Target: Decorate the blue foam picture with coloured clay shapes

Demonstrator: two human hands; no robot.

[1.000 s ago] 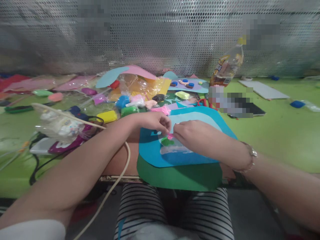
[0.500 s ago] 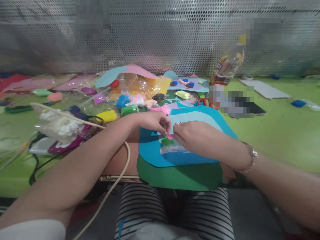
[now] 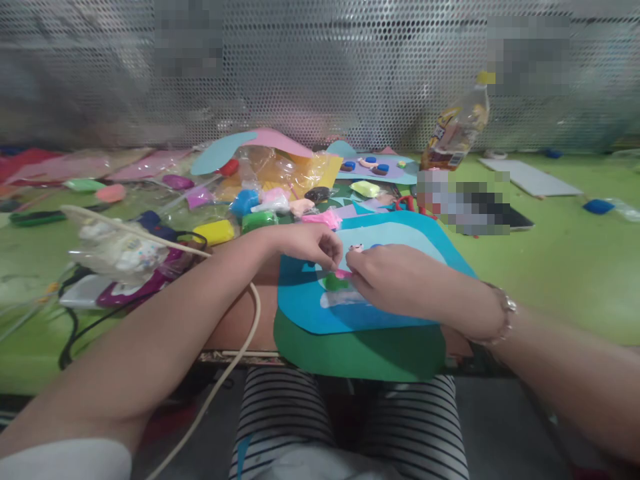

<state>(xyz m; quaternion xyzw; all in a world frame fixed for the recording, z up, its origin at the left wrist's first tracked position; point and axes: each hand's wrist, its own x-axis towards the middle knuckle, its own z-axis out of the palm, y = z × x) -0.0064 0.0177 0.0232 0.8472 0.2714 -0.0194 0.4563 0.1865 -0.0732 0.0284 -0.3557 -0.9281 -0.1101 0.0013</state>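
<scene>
My left hand (image 3: 313,244) and my right hand (image 3: 387,273) meet over a blue foam sheet (image 3: 310,310). Both pinch at a small clear plastic bag (image 3: 345,295) that lies on the sheet, with a bit of pink clay (image 3: 342,273) between the fingertips. A green clay lump (image 3: 334,283) shows inside the bag, just below the fingers. The blue sheet rests on a dark green sheet (image 3: 360,353) that overhangs the table's near edge. A light blue sheet (image 3: 395,235) lies on the blue one, behind my hands.
Bagged clay pieces in yellow (image 3: 215,232), green (image 3: 259,221), blue (image 3: 245,202) and pink (image 3: 323,219) crowd the green table (image 3: 560,267) behind my left hand. A tilted bottle (image 3: 457,130) stands at back right before a perforated metal wall (image 3: 320,67). A cream cord (image 3: 235,353) hangs off the edge.
My right hand has slid slightly down and left along the bag, covering more of it. My left hand has hardly moved.
</scene>
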